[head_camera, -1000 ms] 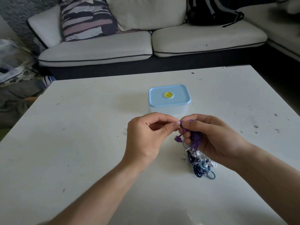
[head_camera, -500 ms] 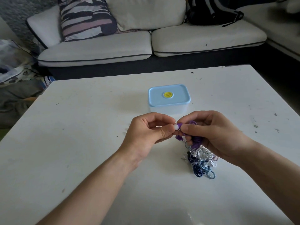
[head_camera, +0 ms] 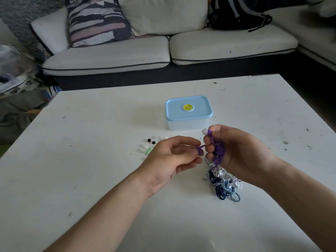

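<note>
1. While a handful of small rubber ear tips (head_camera: pixel 148 146) lies loose on the table (head_camera: pixel 91 179), at about 9 o'clock from the left hand (head_camera: pixel 169 160), they read as tips already taken off: clear, green and black ones close together.
2. That left hand pinches a purple earbud (head_camera: pixel 200 151) between thumb and forefinger. Its head looks bare, and a short run of cord leads off toward 2 o'clock.
3. Just beside it at 3 o'clock, the right hand (head_camera: pixel 241 155) curls round the coiled purple cord (head_camera: pixel 218 151). The two hands sit close, almost touching. A white-tipped earbud (head_camera: pixel 205 131) sticks up out of this fist at 11 o'clock.
4. At 6 o'clock from the right hand, a pile of white and blue earphones (head_camera: pixel 223 184) rests on the table. A blue-lidded box (head_camera: pixel 188 108) stands shut at 12 o'clock.
5. The step in hand seems to be stripping the tips off the purple pair, with one bud done and one left. The next move likely calls for the left hand to drop its bud, reach up to the white tip, pinch its rim and twist it off while the right hand steadies the stem. The tip is small and soft, so it may slip or spring away.
</note>
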Action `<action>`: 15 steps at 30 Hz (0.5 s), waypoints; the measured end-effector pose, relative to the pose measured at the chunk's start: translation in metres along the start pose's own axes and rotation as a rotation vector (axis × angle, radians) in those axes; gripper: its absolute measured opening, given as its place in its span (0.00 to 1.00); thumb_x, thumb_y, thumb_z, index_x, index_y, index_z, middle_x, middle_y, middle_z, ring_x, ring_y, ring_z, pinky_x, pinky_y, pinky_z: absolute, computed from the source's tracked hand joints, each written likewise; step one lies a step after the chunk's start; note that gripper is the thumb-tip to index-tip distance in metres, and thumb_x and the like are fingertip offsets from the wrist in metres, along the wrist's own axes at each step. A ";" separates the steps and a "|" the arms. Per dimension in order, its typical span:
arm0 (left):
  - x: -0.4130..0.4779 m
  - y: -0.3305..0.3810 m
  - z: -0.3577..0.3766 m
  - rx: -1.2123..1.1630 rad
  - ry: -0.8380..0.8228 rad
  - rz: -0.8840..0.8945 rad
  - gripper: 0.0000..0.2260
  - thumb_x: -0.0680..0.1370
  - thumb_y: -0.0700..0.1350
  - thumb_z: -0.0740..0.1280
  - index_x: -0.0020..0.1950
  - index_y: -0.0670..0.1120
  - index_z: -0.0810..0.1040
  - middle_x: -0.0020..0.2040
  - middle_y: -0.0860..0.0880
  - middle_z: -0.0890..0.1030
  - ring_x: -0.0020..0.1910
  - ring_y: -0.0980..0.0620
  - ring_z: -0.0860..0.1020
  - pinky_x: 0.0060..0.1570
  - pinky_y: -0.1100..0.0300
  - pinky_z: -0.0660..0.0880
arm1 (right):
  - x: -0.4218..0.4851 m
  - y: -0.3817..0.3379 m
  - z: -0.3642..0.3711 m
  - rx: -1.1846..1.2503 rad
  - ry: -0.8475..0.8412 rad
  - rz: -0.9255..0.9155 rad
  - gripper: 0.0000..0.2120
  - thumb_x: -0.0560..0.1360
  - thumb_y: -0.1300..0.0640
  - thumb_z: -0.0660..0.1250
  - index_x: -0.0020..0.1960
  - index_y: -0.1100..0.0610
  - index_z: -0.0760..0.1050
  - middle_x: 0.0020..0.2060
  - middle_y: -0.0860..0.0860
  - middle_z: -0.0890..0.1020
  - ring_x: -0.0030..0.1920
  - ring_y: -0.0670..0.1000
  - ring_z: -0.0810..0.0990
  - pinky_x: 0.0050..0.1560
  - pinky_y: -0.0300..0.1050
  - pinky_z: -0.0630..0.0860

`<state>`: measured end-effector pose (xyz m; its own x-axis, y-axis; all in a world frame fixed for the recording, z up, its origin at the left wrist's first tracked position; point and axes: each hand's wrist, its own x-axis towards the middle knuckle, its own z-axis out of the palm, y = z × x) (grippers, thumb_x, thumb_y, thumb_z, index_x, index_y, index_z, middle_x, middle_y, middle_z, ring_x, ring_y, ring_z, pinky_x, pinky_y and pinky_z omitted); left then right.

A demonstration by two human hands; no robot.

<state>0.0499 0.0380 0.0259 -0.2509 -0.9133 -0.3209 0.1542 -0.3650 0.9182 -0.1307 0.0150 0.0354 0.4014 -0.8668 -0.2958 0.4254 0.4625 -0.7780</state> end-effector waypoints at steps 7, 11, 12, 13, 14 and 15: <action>0.002 -0.001 0.002 0.029 0.101 0.069 0.10 0.76 0.35 0.70 0.55 0.44 0.78 0.43 0.44 0.84 0.41 0.47 0.83 0.41 0.60 0.79 | 0.003 0.003 -0.003 -0.002 0.037 -0.001 0.02 0.69 0.63 0.66 0.41 0.60 0.77 0.38 0.56 0.78 0.31 0.51 0.75 0.32 0.42 0.76; 0.002 0.000 0.007 0.196 0.179 0.234 0.08 0.77 0.37 0.69 0.54 0.45 0.81 0.44 0.41 0.83 0.40 0.48 0.84 0.42 0.60 0.79 | 0.004 0.005 -0.003 -0.059 0.044 -0.027 0.02 0.68 0.62 0.67 0.41 0.60 0.77 0.37 0.56 0.78 0.31 0.52 0.74 0.34 0.44 0.76; 0.002 0.000 0.009 0.195 0.187 0.249 0.07 0.77 0.36 0.69 0.54 0.44 0.82 0.45 0.41 0.84 0.40 0.48 0.84 0.42 0.61 0.79 | 0.003 0.005 -0.002 -0.084 0.041 -0.033 0.03 0.68 0.62 0.67 0.41 0.61 0.76 0.36 0.56 0.77 0.31 0.52 0.74 0.34 0.44 0.75; 0.002 0.000 0.009 0.186 0.190 0.253 0.07 0.77 0.36 0.69 0.53 0.43 0.83 0.45 0.41 0.84 0.40 0.49 0.84 0.42 0.61 0.79 | 0.003 0.005 -0.002 -0.108 0.038 -0.040 0.04 0.68 0.62 0.68 0.42 0.61 0.75 0.34 0.56 0.77 0.31 0.52 0.74 0.34 0.44 0.75; 0.001 0.000 0.010 0.179 0.191 0.252 0.07 0.77 0.36 0.69 0.53 0.42 0.83 0.45 0.41 0.84 0.40 0.49 0.84 0.42 0.61 0.79 | 0.002 0.006 -0.001 -0.129 0.035 -0.047 0.06 0.67 0.62 0.68 0.43 0.62 0.74 0.34 0.56 0.77 0.31 0.52 0.74 0.34 0.44 0.76; 0.001 -0.001 0.010 0.178 0.191 0.251 0.07 0.77 0.37 0.69 0.53 0.41 0.83 0.46 0.41 0.84 0.40 0.49 0.84 0.43 0.61 0.80 | 0.002 0.006 0.000 -0.146 0.032 -0.056 0.08 0.67 0.62 0.68 0.44 0.63 0.74 0.34 0.57 0.77 0.31 0.52 0.74 0.33 0.43 0.76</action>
<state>0.0402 0.0388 0.0271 -0.0406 -0.9938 -0.1030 0.0156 -0.1037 0.9945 -0.1276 0.0160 0.0299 0.3532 -0.8971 -0.2655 0.3227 0.3832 -0.8655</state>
